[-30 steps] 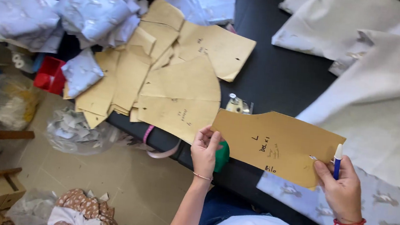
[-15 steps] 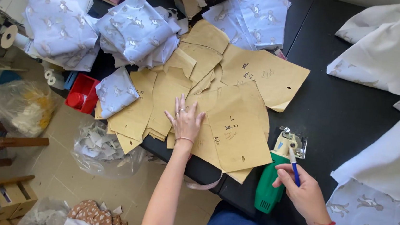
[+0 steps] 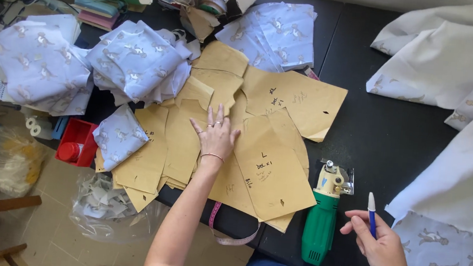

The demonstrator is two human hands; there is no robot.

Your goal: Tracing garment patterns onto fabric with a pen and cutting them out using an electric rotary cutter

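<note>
Your left hand (image 3: 216, 137) lies flat, fingers spread wide, on the brown paper patterns (image 3: 271, 164) heaped at the worktop's (image 3: 373, 133) near edge. It presses the heap and grips nothing. Your right hand (image 3: 383, 248) hovers over the near right corner, fingers closed narrowly around a blue pen (image 3: 372, 214) held tip up. A green cutter (image 3: 321, 223) lies between your hands, just beside the patterns, its body overhanging the near edge. A measuring tape (image 3: 230, 238) hangs off that edge under the patterns. Printed fabric piles (image 3: 134, 64) sit along the left edge and far side, touching the patterns. White cloth (image 3: 462, 164) covers the right side. A red bin (image 3: 79, 136) stands below the left edge.
</note>
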